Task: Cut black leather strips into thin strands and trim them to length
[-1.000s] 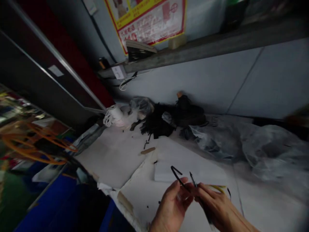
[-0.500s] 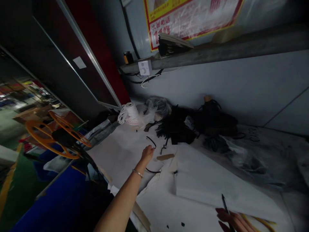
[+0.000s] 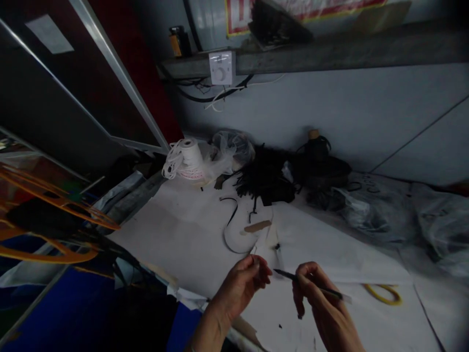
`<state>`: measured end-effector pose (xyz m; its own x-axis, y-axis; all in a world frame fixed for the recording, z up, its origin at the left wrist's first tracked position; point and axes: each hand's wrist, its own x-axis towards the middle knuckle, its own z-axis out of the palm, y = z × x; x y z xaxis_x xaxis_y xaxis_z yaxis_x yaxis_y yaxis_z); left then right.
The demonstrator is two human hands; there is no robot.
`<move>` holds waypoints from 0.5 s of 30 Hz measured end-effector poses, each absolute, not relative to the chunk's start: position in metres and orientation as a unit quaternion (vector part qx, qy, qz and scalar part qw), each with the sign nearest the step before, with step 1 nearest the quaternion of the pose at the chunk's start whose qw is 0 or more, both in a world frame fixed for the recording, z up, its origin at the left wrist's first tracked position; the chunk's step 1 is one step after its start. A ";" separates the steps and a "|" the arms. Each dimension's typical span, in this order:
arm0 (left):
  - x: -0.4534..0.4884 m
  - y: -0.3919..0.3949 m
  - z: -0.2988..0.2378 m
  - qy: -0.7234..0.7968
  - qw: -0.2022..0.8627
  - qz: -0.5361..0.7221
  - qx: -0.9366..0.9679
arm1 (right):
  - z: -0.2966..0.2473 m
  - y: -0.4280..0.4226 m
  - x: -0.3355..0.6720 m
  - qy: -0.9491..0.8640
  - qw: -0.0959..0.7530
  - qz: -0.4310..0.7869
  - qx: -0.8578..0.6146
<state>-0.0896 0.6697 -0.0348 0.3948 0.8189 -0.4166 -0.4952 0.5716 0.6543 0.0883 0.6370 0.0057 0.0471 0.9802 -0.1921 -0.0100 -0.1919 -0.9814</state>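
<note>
Below the grey wall [image 3: 293, 112] a white-topped table [image 3: 176, 230] carries a dark heap [image 3: 264, 168] at its back, and before it the person's left hand [image 3: 240, 282] curls beside the near end of a black strip [image 3: 228, 224] lying curved on the tabletop; whether it pinches that end, I can't tell. The right hand [image 3: 320, 305], apart from the left, grips a slim pen-like tool [image 3: 287, 275], tip toward the left fingers.

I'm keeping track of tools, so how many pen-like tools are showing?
1: the pen-like tool, held in the right hand, pointing toward the left hand. More could be hidden by the plastic bags.
</note>
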 end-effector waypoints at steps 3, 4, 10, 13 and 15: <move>-0.100 0.661 -0.016 0.354 0.807 0.408 0.238 | 0.017 0.642 0.068 -0.454 0.459 0.538 -0.542; -0.102 0.659 -0.011 0.363 0.799 0.408 0.251 | 0.021 0.644 0.065 -0.464 0.460 0.528 -0.543; -0.106 0.645 0.002 0.438 0.723 0.424 0.324 | 0.031 0.654 0.064 -0.512 0.457 0.520 -0.509; -0.103 0.639 0.002 0.445 0.711 0.422 0.344 | 0.030 0.656 0.068 -0.515 0.442 0.544 -0.494; -0.099 0.635 0.005 0.450 0.701 0.417 0.365 | 0.030 0.657 0.070 -0.524 0.424 0.556 -0.487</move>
